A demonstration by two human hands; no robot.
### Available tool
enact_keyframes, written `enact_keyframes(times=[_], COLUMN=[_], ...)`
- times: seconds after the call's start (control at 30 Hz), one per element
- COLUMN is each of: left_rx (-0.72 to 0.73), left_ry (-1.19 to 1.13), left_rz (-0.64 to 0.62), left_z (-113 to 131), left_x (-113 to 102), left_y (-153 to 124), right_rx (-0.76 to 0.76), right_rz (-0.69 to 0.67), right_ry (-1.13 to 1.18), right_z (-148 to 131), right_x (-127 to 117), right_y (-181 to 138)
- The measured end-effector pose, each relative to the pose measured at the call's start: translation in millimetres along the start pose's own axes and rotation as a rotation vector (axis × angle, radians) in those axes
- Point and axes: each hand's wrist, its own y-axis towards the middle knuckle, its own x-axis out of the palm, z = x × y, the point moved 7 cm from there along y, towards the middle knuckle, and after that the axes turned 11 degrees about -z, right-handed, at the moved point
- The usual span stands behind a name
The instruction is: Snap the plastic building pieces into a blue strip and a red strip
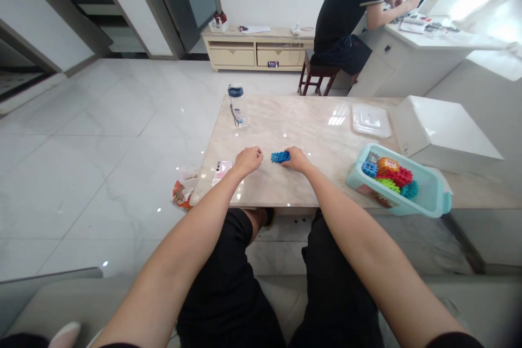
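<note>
My right hand (297, 159) grips the right end of a short row of joined blue building blocks (279, 157) at the middle of the marble-patterned table (314, 119). To the left of the blocks, with a gap between, is my left hand (248, 161). Its fingers are curled together, and whatever they hold, if anything, is hidden. A light-coloured printed card or packet (222, 170) lies by my left wrist. Over on the right stands a pale turquoise bin (428, 187) holding several coloured blocks (393, 174) in blue, orange, red, green and teal.
A clear bottle with a blue lid (237, 106) stands at the far left of the table. A translucent lid (371, 120) and a white box (444, 125) are at the right. Beyond the table, a person (346, 11) sits on a dark stool at a white desk (440, 38).
</note>
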Motion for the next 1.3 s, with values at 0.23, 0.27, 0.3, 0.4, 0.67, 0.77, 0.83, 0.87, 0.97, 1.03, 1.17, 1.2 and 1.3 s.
enact_keyframes(times=[0.23,0.27,0.3,0.4,0.67,0.77,0.83,0.87,0.97,1.03,1.17,1.2,1.3], left_rx=[0.014,0.021,0.030,0.050,0.064,0.060,0.056,0.054,0.046,0.043,0.039,0.038,0.034], left_ry=[-0.028,-0.029,-0.030,-0.028,-0.023,-0.014,-0.008,-0.006,-0.007,-0.013,-0.024,-0.026,-0.027], left_rz=[-0.010,-0.017,-0.025,-0.049,-0.069,-0.068,-0.063,-0.061,-0.057,-0.053,-0.048,-0.050,-0.059], left_z=[-4,-3,-2,0,-2,-5,-5,-5,-4,-2,-2,-2,-3], left_x=[0,0,1,4,7,8,9,9,8,7,7,7,9], left_y=[2,2,1,1,2,4,5,5,6,6,6,6,7], right_rx=[0.037,0.042,0.045,0.053,0.075,0.090,0.083,0.076,0.048,0.038,0.028,0.026,0.023], right_rz=[-0.043,-0.048,-0.050,-0.058,-0.082,-0.082,-0.073,-0.066,-0.058,-0.058,-0.055,-0.057,-0.070], right_ry=[-0.036,-0.036,-0.034,-0.029,-0.034,-0.025,-0.026,-0.031,-0.047,-0.051,-0.056,-0.055,-0.050], right_z=[2,4,5,8,8,10,8,5,-5,-11,-19,-20,-21], right_x=[4,5,5,5,1,0,0,0,0,0,-1,-1,1], right_y=[4,3,3,2,-1,-1,-2,-3,-5,-6,-7,-6,-5])
